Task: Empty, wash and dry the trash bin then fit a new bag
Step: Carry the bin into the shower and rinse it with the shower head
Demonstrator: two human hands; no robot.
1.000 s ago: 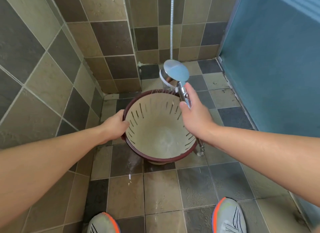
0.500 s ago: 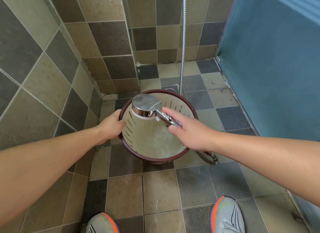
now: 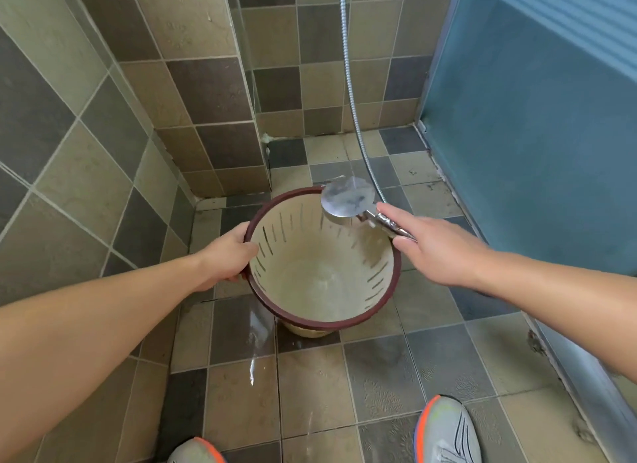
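The left hand (image 3: 227, 255) grips the dark red rim of the trash bin (image 3: 322, 276), fingers curled over the edge on the bin's left side and the thumb lying inside against the cream wall. The bin stands on the tiled floor (image 3: 310, 369) tipped a little toward the person, its slotted inner wall and wet bottom open to view. The right hand (image 3: 437, 252) is closed around the chrome handle of the shower head (image 3: 348, 200), with the index finger stretched along the top of the handle toward the head. The round head hangs just ahead and to the left of this hand, over the far right part of the rim, its shiny back turned up. The metal hose (image 3: 351, 83) rises beyond the right hand up the tiled wall. Water streaks glisten on the floor below the left hand. Two grey shoes with orange edges (image 3: 444, 431) stand nearer the person than both hands, and a blue panel (image 3: 534, 135) lies to the right of the right hand.
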